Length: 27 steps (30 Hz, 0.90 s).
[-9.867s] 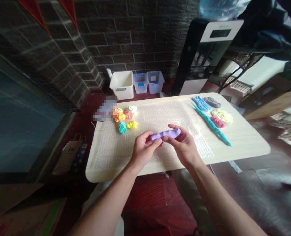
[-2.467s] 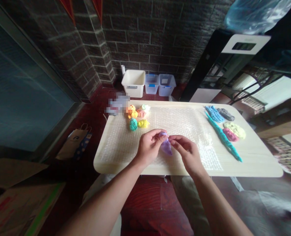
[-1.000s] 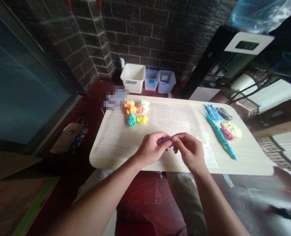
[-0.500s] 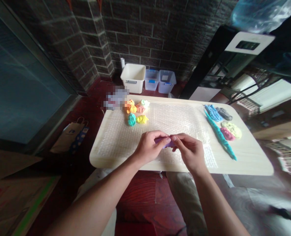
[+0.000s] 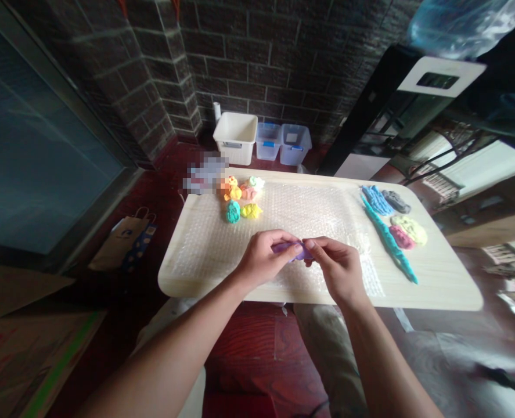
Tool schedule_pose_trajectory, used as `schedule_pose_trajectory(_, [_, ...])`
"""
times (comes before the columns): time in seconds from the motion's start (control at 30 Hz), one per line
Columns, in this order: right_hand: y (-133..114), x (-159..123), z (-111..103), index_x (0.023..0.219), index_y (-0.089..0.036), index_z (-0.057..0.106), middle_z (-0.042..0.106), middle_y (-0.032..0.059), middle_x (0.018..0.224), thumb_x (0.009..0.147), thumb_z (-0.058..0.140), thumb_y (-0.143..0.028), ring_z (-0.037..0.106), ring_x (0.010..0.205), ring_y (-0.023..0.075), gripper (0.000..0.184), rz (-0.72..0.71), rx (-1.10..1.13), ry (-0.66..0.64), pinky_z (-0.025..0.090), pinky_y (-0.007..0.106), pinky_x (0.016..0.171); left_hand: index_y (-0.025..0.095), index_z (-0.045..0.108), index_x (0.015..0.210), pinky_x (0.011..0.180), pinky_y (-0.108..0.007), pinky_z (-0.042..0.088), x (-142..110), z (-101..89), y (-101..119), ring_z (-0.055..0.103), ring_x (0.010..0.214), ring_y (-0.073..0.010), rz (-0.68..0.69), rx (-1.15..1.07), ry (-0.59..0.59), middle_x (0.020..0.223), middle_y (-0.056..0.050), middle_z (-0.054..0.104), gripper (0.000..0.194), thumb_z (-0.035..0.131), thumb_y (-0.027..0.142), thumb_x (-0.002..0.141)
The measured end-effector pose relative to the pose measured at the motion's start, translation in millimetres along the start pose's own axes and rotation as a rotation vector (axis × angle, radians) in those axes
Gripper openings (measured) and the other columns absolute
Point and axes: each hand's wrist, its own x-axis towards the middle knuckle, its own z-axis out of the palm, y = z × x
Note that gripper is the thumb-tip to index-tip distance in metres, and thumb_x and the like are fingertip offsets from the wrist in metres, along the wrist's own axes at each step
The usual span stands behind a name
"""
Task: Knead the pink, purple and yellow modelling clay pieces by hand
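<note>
Above the front half of the table, a piece of purple modelling clay [image 5: 299, 252] is pinched between my two hands. My left hand [image 5: 268, 255] is closed on its left part, thumb on top, and the fingers cover much of it. With thumb and fingertips together, my right hand [image 5: 338, 264] grips the right end. Bubble wrap [image 5: 213, 244] lies flat on the table below them. Beyond my left hand sit a teal clay lump [image 5: 233, 212] and a yellow clay lump [image 5: 251, 211]. To the right of my right hand stretches a long turquoise clay roll [image 5: 390, 241].
Orange clay [image 5: 231, 188] and pink clay [image 5: 249, 192] lie at the table's back left. Blue clay [image 5: 377, 200], grey clay [image 5: 397, 201], pale yellow clay [image 5: 409, 229] and dark pink clay [image 5: 400, 237] lie at the right. Plastic bins [image 5: 236, 139] stand behind the table [image 5: 449, 284].
My right fingers have shifted slightly on the purple clay, and a little more of it shows between my hands. The other things on the table stay where they were.
</note>
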Motion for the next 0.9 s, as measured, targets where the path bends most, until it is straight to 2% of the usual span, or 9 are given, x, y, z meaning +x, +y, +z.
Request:
schedule_pose_trajectory(0.1, [1,-1,0,0.089,-0.021,0.083,0.074,0.0025,0.072,0.090,0.083,-0.039,0.063,0.061,0.0146,0.018,0.003,0.047,0.012,0.053,0.029,0.059,0.014,0.074,0.111,0.080,-0.034,0.059,0,-0.8,-2,0.078,0.090,-0.0235,-0.014,0.010,0.000,0.100,-0.013,0.082,0.035,0.083,0.032,0.083])
schedule_pose_trajectory(0.17, [1,-2,-1,0.096,-0.023,0.083,0.075,0.0025,0.077,0.090,0.083,-0.038,0.064,0.062,0.0147,0.017,0.000,0.039,-0.026,0.054,0.029,0.058,0.014,0.070,0.118,0.082,-0.035,0.059,0,-1.1,-3,0.079,0.089,-0.0237,-0.041,-0.021,-0.017,0.096,-0.012,0.082,0.044,0.086,0.029,0.080])
schedule_pose_trajectory(0.27, [0,-2,-1,0.094,-0.022,0.084,0.073,0.0034,0.081,0.090,0.083,-0.037,0.065,0.062,0.0149,0.016,-0.049,-0.036,-0.086,0.054,0.029,0.054,0.014,0.066,0.122,0.080,-0.034,0.059,0,-1.6,-2,0.078,0.084,-0.0224,-0.072,-0.074,-0.049,0.092,-0.010,0.081,0.052,0.088,0.028,0.077])
schedule_pose_trajectory(0.37, [0,-1,-1,0.087,-0.021,0.082,0.071,0.0021,0.076,0.091,0.081,-0.039,0.063,0.058,0.0137,0.018,-0.062,-0.036,-0.034,0.053,0.029,0.053,0.015,0.069,0.118,0.078,-0.033,0.058,1,-2.3,0,0.076,0.085,-0.0215,-0.052,-0.012,-0.029,0.097,-0.010,0.080,0.053,0.091,0.027,0.071])
schedule_pose_trajectory(0.5, [2,0,-1,0.093,-0.022,0.080,0.074,0.0021,0.080,0.091,0.081,-0.042,0.066,0.059,0.0140,0.021,-0.004,0.058,0.042,0.057,0.030,0.057,0.014,0.073,0.103,0.072,-0.030,0.056,5,-3.4,-1,0.072,0.081,-0.0188,-0.080,-0.033,0.055,0.094,-0.007,0.078,0.045,0.094,0.029,0.066])
schedule_pose_trajectory(0.6, [2,0,-2,0.108,-0.022,0.079,0.075,0.0022,0.078,0.089,0.083,-0.043,0.069,0.062,0.0163,0.028,0.057,0.076,-0.033,0.060,0.033,0.061,0.016,0.068,0.112,0.065,-0.029,0.055,8,-4.3,-4,0.070,0.073,-0.0166,-0.143,-0.193,0.188,0.086,-0.004,0.075,0.058,0.097,0.032,0.063])
schedule_pose_trajectory(0.7, [2,0,2,0.112,-0.022,0.078,0.076,0.0020,0.077,0.084,0.088,-0.039,0.069,0.063,0.0161,0.035,0.083,0.094,-0.078,0.060,0.033,0.063,0.021,0.063,0.118,0.067,-0.029,0.056,10,-4.0,-5,0.071,0.075,-0.0166,-0.139,-0.329,0.285,0.087,-0.001,0.075,0.067,0.097,0.029,0.061])
schedule_pose_trajectory(0.77, [3,0,6,0.105,-0.021,0.080,0.076,0.0021,0.079,0.080,0.091,-0.037,0.068,0.066,0.0149,0.031,0.073,0.119,-0.072,0.059,0.031,0.065,0.020,0.065,0.111,0.073,-0.031,0.058,10,-2.1,-4,0.072,0.079,-0.0170,-0.131,-0.391,0.243,0.088,-0.002,0.076,0.059,0.097,0.029,0.062])
schedule_pose_trajectory(0.9, [6,0,12,0.088,-0.021,0.081,0.077,0.0025,0.080,0.077,0.094,-0.036,0.067,0.069,0.0145,0.023,0.040,0.161,-0.027,0.059,0.030,0.068,0.014,0.074,0.091,0.079,-0.035,0.057,8,2.9,-2,0.070,0.077,-0.0174,-0.151,-0.408,0.030,0.086,-0.007,0.078,0.040,0.095,0.038,0.068])
